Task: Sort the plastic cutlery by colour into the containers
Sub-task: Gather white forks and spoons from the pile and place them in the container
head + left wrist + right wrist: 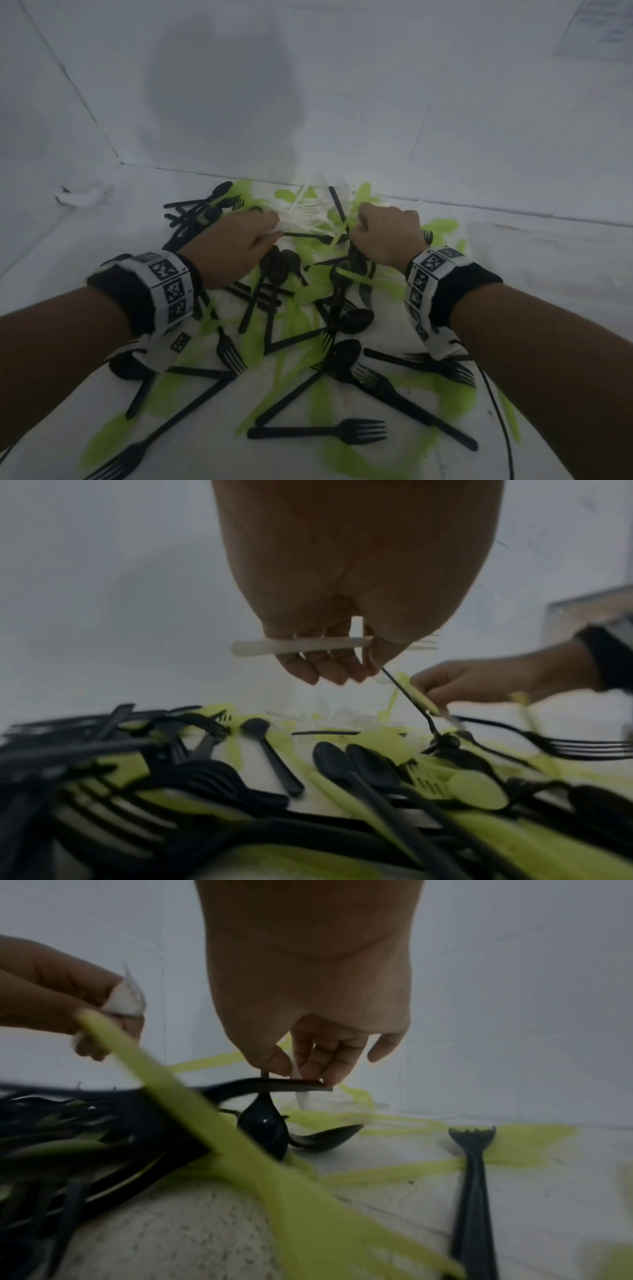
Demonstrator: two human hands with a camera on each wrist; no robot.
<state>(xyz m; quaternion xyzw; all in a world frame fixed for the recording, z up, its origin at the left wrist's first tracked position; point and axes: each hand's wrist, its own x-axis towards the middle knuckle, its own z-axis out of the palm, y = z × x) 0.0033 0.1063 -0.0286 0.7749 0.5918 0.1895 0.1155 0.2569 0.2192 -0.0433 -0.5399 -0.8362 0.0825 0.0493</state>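
A jumbled pile of black (329, 431), lime-green (315, 291) and white cutlery (308, 212) lies on the white surface. My left hand (270, 228) is at the back of the pile, fingers curled round white pieces; the left wrist view shows a white fork (301, 645) held across its fingers (329, 669). A thin black handle (411, 696) slants down from beside them. My right hand (361, 222) is a little to the right, and thumb and fingers pinch a white piece (301, 1099) just above a black handle (291, 1087). No container is plainly visible.
White walls close off the back and left, meeting at a corner (120, 162). A small crumpled white object (82, 197) lies at the far left. A sheet of paper (599, 31) hangs on the right wall. A black cable (496, 411) trails along the right.
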